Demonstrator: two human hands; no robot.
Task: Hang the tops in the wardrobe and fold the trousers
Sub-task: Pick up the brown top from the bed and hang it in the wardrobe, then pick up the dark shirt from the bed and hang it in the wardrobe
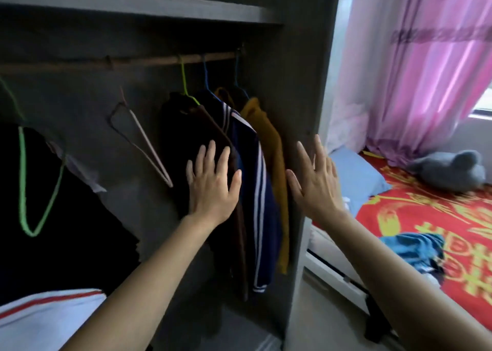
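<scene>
Three tops hang from the wooden rail (pixel 149 60) at the right end of the wardrobe: a black and brown top (pixel 183 127) on a green hanger, a navy jacket with white stripes (pixel 262 191) and a mustard top (pixel 274 148). My left hand (pixel 213 183) is spread flat, fingers apart, against the black and brown top. In front of the wardrobe's side panel (pixel 298 84), my right hand (pixel 314 183) is raised with fingers apart and holds nothing. An empty pink hanger (pixel 149 143) dangles to the left of the tops.
A black garment (pixel 40 217) with a green hanger (pixel 25 185) on it fills the left foreground. A shelf (pixel 133 7) runs above the rail. To the right is a bed with a red sheet (pixel 426 217), a blue clothes pile (pixel 418 249), a blue pillow (pixel 356 175), a grey plush toy (pixel 450 169) and pink curtains (pixel 426 71).
</scene>
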